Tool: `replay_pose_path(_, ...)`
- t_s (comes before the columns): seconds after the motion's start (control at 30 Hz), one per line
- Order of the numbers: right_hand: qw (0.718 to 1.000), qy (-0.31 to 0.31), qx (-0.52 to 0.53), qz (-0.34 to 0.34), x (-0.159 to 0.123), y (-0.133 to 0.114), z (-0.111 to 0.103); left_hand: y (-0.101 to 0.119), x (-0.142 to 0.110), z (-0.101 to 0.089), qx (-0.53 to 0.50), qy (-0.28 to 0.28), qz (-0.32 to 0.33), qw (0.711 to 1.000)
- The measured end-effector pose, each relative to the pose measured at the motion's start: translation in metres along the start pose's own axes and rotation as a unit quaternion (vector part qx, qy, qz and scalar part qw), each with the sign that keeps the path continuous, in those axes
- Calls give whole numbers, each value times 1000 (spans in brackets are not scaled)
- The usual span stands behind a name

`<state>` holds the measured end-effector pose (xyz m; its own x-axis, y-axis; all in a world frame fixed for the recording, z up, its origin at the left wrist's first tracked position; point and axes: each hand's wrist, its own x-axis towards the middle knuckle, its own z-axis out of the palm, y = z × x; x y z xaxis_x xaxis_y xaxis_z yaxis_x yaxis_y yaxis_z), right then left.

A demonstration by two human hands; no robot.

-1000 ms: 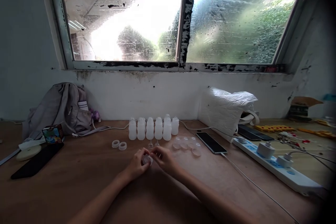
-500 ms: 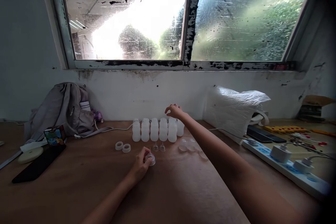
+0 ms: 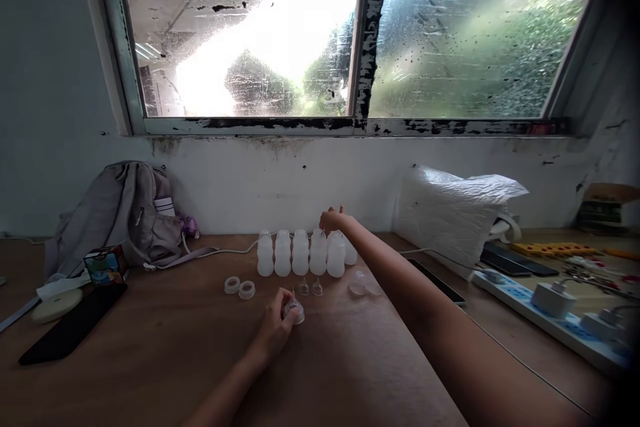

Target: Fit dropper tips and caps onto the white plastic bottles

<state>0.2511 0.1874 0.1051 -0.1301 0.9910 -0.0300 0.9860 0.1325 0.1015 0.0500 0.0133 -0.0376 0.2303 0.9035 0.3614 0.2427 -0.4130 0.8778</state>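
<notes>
A row of several small white plastic bottles (image 3: pixel 300 252) stands on the wooden table (image 3: pixel 150 347) near the wall. My right hand (image 3: pixel 332 219) reaches over the row's right end, fingers curled onto the top of a bottle in the back. My left hand (image 3: pixel 280 325) rests on the table in front of the row, closed on a small clear cap-like piece (image 3: pixel 294 311). Two clear nozzle tips (image 3: pixel 310 288) stand just behind it. Two white rings (image 3: pixel 239 287) lie to the left, and clear round lids (image 3: pixel 364 287) lie to the right, partly hidden by my forearm.
A grey backpack (image 3: pixel 125 213) leans on the wall at left, with a small colourful box (image 3: pixel 105 264), a black phone (image 3: pixel 70 324) and a pale disc (image 3: pixel 54 303). At right are a white plastic bag (image 3: pixel 455 213), a phone (image 3: pixel 440 284), a power strip (image 3: pixel 550 307) and cables.
My right hand left the clear piece, reached to the back of the bottle row and has now lowered onto a bottle top. My left hand kept the clear piece.
</notes>
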Motion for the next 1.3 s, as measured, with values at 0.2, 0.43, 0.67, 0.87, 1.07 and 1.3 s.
replay_pose_path(0.2, 994, 94, 46, -40, -14, 11, -25, -4, 0, 2, -11, 19, 5, 1000)
replay_pose_path(0.43, 953, 264, 136, -59, -61, 21, -67, -2, -2, 2, -32, 42, 1, 999)
replay_pose_path(0.67, 879, 321, 307, -173, -157, -18, -2, 8, 2, -2, -75, 135, -8, 988)
replay_pose_path(0.87, 851, 292, 386, -203, -210, -52, 80, 54, 8, 6, -105, 152, 67, 981)
replay_pose_path(1.07, 787, 288, 503, -210, -208, -58, 107, 71, 5, 33, -33, 67, 125, 989)
replay_pose_path(1.3, 783, 239, 524, -236, -211, -46, 108, 49, -1, 51, -40, 84, 117, 989)
